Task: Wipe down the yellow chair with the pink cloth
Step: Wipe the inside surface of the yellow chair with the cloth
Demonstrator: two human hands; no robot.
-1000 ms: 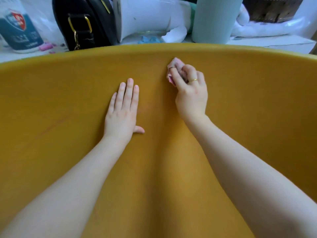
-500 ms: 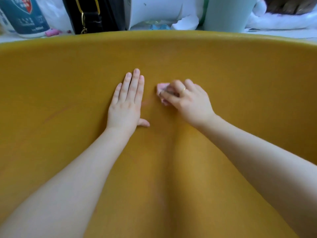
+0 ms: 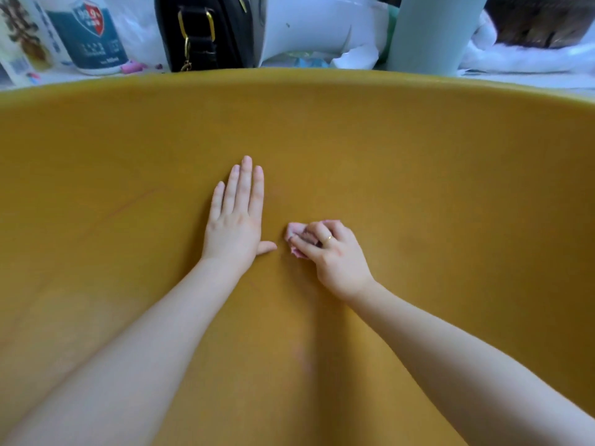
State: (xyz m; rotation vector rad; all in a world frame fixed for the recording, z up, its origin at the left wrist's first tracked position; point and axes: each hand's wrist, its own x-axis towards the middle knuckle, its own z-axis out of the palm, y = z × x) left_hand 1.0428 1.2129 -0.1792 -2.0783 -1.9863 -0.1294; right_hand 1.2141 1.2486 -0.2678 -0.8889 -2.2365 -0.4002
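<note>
The yellow chair (image 3: 418, 175) fills nearly the whole view, its curved rim running across the top. My left hand (image 3: 236, 217) lies flat on the chair's surface with fingers straight and thumb out to the right. Just right of that thumb, my right hand (image 3: 331, 252) grips the small crumpled pink cloth (image 3: 294, 233) and holds it against the chair. Most of the cloth is hidden under my curled fingers. A ring sits on one finger of the right hand.
Behind the chair's rim stand a white and blue container (image 3: 91, 33), a black bag with gold fittings (image 3: 206, 30), a pale green cylinder (image 3: 431, 30), white objects (image 3: 309, 24) and crumpled white material (image 3: 521, 56).
My right hand has dragged the pink cloth down the chair from near the rim to beside my left thumb. My left hand has stayed flat in place.
</note>
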